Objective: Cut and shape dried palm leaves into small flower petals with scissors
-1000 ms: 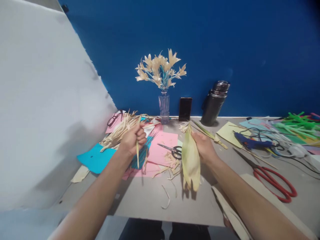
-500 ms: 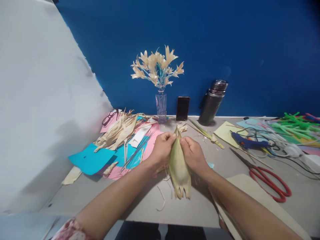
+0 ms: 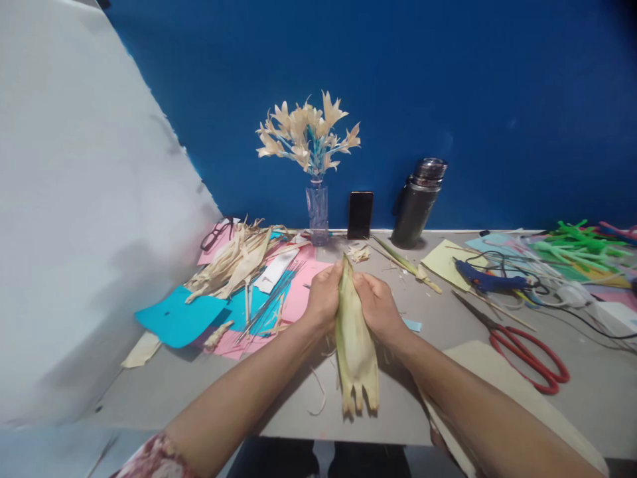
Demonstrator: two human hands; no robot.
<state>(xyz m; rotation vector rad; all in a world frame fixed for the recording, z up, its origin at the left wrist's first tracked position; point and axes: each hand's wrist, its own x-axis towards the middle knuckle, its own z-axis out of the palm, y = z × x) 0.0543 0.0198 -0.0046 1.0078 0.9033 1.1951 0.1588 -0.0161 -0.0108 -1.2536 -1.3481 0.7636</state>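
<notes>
A pale green corn husk (image 3: 356,345) hangs between my hands over the front of the table, its narrow tip up and its torn, notched end toward me. My left hand (image 3: 326,297) pinches its left edge near the tip. On the opposite edge, slightly lower, my right hand (image 3: 379,307) is closed with the thumb on top. Beyond the tip lies a small pale scrap of husk (image 3: 359,253). A thin curled strand (image 3: 318,395) rests on the table left of the husk's lower end.
Dried husks (image 3: 243,255) pile on coloured paper at left. Behind stand a clear vase (image 3: 317,212) of husk flowers, a phone (image 3: 360,215) and a dark flask (image 3: 418,202). Rightward lie a blue glue gun (image 3: 490,277), red-handled scissors (image 3: 530,358) and green pipe cleaners (image 3: 580,245).
The husk has come slightly toward me, and its notched end now reaches lower. My hands have shifted a little down along its edges. The whole view has moved slightly.
</notes>
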